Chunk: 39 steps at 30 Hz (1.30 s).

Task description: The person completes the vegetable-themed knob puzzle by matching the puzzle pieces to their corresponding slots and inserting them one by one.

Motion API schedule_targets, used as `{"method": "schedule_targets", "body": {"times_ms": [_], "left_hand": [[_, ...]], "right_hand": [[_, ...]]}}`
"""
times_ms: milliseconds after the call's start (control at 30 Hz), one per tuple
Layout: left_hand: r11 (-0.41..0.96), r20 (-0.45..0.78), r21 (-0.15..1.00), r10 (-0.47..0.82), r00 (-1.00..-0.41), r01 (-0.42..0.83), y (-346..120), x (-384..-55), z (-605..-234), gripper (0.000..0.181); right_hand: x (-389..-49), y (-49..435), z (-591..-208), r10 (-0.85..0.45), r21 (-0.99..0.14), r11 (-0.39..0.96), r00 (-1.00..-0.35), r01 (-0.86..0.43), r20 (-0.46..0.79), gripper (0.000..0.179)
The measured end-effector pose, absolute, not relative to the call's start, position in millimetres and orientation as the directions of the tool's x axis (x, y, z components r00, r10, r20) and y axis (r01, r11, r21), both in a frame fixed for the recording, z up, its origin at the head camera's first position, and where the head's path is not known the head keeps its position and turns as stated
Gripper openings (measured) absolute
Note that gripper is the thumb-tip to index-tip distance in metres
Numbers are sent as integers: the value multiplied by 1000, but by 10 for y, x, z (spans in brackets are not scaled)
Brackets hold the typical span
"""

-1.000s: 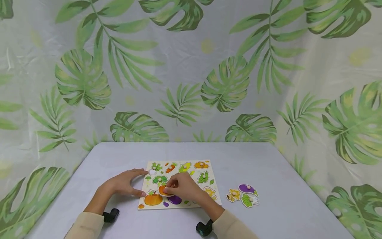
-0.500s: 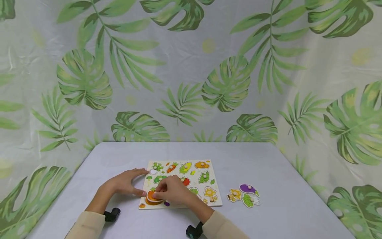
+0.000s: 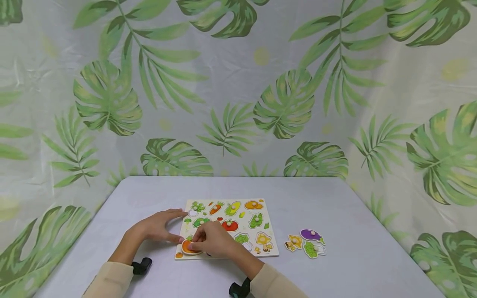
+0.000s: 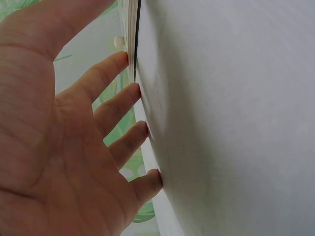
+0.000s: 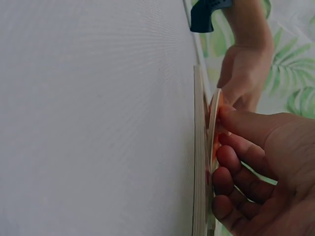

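Note:
A wooden vegetable puzzle board (image 3: 273,250) lies flat on the table. My right hand (image 3: 216,240) pinches an orange pumpkin puzzle piece (image 3: 188,247) over the board's lower left corner. In the right wrist view the pumpkin piece (image 5: 214,128) leans slightly against the face of the board (image 5: 198,157); whether it sits in its recess cannot be told. My left hand (image 3: 158,227) spreads around the board's left edge, thumb and index fingertip touching it. The left wrist view shows the left hand's fingers (image 4: 118,108) apart and fairly straight. The right fingers hide part of the board's bottom row.
Right of the board lie a mushroom piece (image 3: 294,242), an eggplant piece (image 3: 311,235) and a cabbage piece (image 3: 314,249) close together. Knobbed pieces such as a corn (image 3: 233,208) and a carrot (image 3: 215,208) sit on the board. A leaf-patterned curtain (image 3: 231,82) surrounds the table.
My right hand has carried the pumpkin piece left and down from the board's middle to its lower left corner, covering the printed pumpkin. The left hand has stayed at the board's edge.

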<state>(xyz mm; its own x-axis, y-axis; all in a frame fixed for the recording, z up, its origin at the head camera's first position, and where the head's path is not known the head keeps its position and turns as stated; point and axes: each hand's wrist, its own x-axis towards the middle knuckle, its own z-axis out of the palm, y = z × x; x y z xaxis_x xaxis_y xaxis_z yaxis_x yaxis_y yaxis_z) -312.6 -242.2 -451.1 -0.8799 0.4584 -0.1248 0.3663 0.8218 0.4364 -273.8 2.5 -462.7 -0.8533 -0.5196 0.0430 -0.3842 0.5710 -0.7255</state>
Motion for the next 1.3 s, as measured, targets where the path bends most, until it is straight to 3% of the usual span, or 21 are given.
{"method": "schedule_targets", "body": {"times_ms": [1300], "left_hand": [[824, -134, 437, 455, -880, 360, -2425, -3121, -4491, 93]], "right_hand": [[-2676, -106, -4638, -424, -647, 665, -902, -372, 82, 28]]}}
